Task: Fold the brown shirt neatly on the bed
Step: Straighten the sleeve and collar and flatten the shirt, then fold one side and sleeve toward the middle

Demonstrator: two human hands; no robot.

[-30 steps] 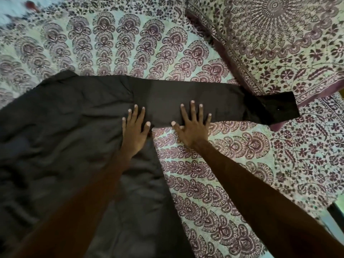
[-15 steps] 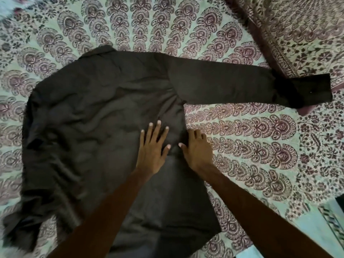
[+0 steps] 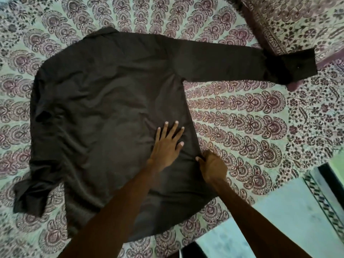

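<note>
The brown shirt [image 3: 104, 112] lies spread flat, back up, on the patterned bed sheet [image 3: 242, 123]. Its right sleeve stretches out straight to the upper right and its cuff rests on a pillow. The left sleeve is crumpled at the lower left. My left hand [image 3: 167, 144] presses flat on the shirt's body near its right side seam, fingers spread. My right hand [image 3: 212, 164] is curled at that side seam, with thumb and fingers pinching the fabric edge.
A pillow [image 3: 297, 25] in matching print lies at the upper right. The bed's edge runs along the lower right, with pale floor [image 3: 279, 216] and a patterned mat [image 3: 325, 198] beyond it.
Both hands slid from the sleeve down along the shirt's right side toward the hem. My right hand went from flat and open to closed on the side seam. The view pulled back.
</note>
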